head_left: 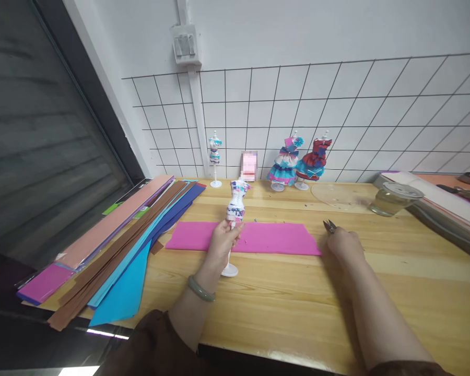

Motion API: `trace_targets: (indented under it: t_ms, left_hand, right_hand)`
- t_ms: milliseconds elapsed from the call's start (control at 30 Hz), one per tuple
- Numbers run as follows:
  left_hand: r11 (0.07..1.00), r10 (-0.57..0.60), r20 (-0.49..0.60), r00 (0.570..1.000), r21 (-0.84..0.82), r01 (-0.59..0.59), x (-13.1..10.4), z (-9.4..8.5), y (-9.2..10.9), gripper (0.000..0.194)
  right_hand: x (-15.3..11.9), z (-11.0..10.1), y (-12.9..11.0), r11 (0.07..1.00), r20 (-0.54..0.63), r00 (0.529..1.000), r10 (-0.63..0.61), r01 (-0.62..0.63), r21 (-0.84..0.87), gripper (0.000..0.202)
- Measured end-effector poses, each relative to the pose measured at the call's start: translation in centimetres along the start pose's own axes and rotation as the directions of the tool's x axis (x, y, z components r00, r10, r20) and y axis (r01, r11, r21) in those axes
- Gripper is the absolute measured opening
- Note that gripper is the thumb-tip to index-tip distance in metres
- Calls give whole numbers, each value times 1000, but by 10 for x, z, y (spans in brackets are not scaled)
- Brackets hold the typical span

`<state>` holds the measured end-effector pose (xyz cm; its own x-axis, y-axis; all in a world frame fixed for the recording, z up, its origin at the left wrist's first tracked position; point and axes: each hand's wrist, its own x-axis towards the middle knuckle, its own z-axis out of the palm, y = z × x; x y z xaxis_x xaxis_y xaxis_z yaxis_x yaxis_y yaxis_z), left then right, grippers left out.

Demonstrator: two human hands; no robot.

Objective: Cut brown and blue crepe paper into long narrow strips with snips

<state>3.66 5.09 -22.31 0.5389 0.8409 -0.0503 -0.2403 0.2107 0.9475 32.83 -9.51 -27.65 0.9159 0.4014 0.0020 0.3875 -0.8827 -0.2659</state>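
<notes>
My left hand [223, 243] grips the stem of a small white mannequin [236, 203] dressed in a blue, pink and white wrap. Its round base [230, 270] rests on the wooden table [297, 303]. Behind it lies a long pink paper strip [266, 237]. At the strip's right end, my right hand [344, 245] is shut on small scissors [329, 225], whose tips point away from me.
A fan of coloured paper sheets [133, 250] lies at the left. Three dressed mannequins [215, 156] [285, 164] [315, 159] and a pink card [249, 165] stand by the wire grid wall. A clear dish [335, 196], a glass jar [394, 198] and stacked sheets [446, 203] sit at the right.
</notes>
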Motion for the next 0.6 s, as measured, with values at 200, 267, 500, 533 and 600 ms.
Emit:
trace_targets:
  t_ms: [200,267,500,533,600]
  left_hand:
    - [964,204,-78,976,189,-187,6,-4,-5,31]
    - [955,230,-67,971,208,-212,5,-5,-5,31]
    - [984,120,-65,991,137,-110,5,-3,-2,34]
    - [988,105,-53,993,119,-98,4,-3,-1,35]
    - [995,73,-22,997,73,-71,3,-2,0,37]
  right_hand:
    - [-1,-1,-2,999,-7,1000,-7,6,-51,37]
    - [-2,-2,-3,999,-9,1000,-9,8,-54,37]
    - [-10,-6,-5,1000,-41,999,10,-9,27,36]
    - [-12,-7,-6,999,-48,999,9,-6,53,35]
    - [-17,-12,-9,993,-66,998,-1,9,121,34]
